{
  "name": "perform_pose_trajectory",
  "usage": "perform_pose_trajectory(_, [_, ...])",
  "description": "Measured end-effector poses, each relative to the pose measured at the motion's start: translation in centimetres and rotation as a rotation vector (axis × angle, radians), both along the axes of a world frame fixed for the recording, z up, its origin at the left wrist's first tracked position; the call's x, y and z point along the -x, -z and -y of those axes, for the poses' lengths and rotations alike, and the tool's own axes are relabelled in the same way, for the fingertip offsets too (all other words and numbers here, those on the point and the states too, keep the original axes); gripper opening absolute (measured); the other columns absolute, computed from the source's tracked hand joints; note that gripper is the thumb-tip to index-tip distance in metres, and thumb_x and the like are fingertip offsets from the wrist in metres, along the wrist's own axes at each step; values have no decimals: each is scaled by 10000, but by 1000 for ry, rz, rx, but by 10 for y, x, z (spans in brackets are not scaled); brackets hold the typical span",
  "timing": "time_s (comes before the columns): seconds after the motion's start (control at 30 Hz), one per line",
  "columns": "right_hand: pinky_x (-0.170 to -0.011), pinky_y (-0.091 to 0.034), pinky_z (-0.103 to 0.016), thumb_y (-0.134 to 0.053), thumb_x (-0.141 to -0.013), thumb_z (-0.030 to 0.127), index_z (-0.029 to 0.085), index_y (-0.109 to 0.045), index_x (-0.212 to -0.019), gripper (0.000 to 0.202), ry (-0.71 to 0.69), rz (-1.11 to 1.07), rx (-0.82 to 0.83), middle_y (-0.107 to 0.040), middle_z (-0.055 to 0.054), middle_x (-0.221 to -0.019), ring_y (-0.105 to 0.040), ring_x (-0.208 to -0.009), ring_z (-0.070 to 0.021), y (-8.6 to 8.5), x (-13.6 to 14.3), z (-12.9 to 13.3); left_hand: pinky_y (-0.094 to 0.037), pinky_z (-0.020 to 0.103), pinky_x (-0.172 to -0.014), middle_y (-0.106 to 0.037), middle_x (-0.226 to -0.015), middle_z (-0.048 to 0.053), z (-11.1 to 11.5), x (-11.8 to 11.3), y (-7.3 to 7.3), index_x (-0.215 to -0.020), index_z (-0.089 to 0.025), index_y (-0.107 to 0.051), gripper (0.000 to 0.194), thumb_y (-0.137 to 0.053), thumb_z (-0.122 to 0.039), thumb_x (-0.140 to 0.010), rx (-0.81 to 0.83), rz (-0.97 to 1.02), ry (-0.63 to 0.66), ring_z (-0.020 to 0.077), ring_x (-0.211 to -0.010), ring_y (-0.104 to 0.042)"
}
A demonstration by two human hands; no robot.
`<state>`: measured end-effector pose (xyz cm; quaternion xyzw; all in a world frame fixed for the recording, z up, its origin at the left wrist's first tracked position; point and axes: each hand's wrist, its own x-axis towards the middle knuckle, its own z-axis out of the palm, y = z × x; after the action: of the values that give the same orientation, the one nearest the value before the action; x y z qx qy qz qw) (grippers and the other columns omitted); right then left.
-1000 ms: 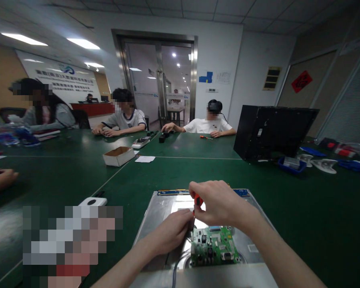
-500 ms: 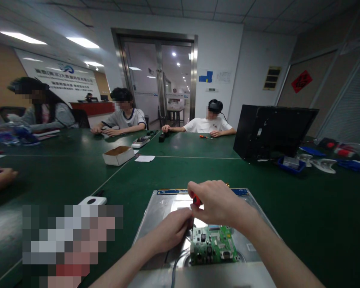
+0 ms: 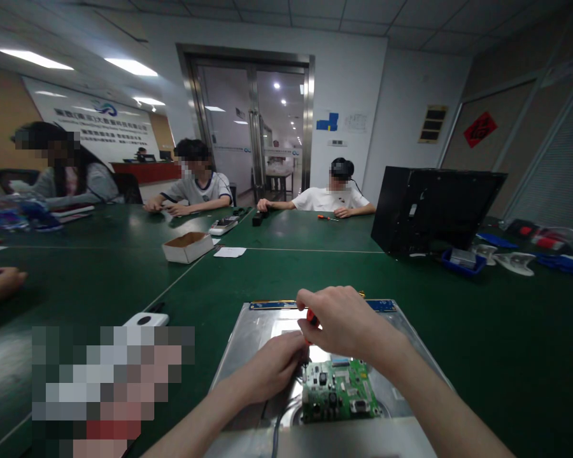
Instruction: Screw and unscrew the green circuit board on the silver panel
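Observation:
My right hand (image 3: 348, 323) is closed around the red and black handle of a screwdriver (image 3: 311, 317), held upright over the metal back of a flat display panel (image 3: 243, 331). Just below it, my left hand (image 3: 277, 361) has its fingers pinched together near the screwdriver's lower end. What those fingertips hold is hidden. Close by them is the upper left corner of a green circuit board (image 3: 341, 388), which lies on the panel. A dark cable (image 3: 277, 426) runs from under my left hand toward the front edge.
A black monitor housing (image 3: 430, 210) stands at the right, beside a blue tray (image 3: 463, 261) with small parts. An open white box (image 3: 187, 249) and paper (image 3: 230, 252) lie farther off. Several people sit around the green table (image 3: 286, 270); another screwdriver (image 3: 327, 217) lies across from me.
My right hand has shifted very slightly left, its grip on the screwdriver slightly altered. My left hand stays in almost the same place; the panel and board have not moved.

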<state>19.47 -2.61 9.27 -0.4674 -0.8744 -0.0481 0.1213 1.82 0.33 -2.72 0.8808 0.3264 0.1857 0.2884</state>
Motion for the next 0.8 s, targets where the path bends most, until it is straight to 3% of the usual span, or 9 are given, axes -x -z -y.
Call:
perform_pose_trajectory(0.17, [-523, -250, -270, -598, -784, 212, 194, -579, -997, 214, -69, -43, 51, -724, -28, -858, -636, -690, -167, -3, -1, 4, -437, 333, -791, -620, -926, 58, -1, 0, 2, -914, -186, -563, 187, -390, -140, -860, 5, 23, 11, 220, -843, -524])
perform_pose_trajectory(0.27, [-517, -238, -270, -617, -840, 346, 210, -605, -952, 177, -46, -18, 11, -724, -21, -818, -639, -676, -176, -4, -2, 4, -433, 316, -753, -614, -890, 58, 0, -1, 0, -861, -180, -562, 193, -374, -141, -873, 1, -18, -8, 214, -818, -523])
perform_pose_trajectory(0.4, [-512, -219, -271, -535, -908, 518, 227, -643, -872, 312, 2, 29, -46, -700, -26, -701, -629, -626, -172, -2, -1, 0, -421, 299, -698, -611, -868, 50, 0, -1, -1, -815, -180, -537, 190, -365, -104, -839, -13, -58, -17, 203, -778, -518])
perform_pose_trajectory(0.6, [-488, -174, -282, -578, -863, 306, 220, -622, -880, 99, -4, 28, -49, -703, -11, -708, -623, -611, -160, 0, -1, -1, -438, 323, -773, -623, -914, 52, -1, 0, 3, -899, -188, -556, 205, -374, -111, -844, -35, -20, 1, 215, -828, -535])
perform_pose_trajectory(0.8, [-509, -231, -263, -611, -780, 208, 211, -579, -994, 216, -79, -56, 41, -726, -2, -861, -636, -699, -154, -4, -5, 4, -441, 329, -782, -629, -938, 58, -1, -1, 1, -927, -187, -559, 206, -368, -134, -872, -30, 18, 22, 213, -833, -540])
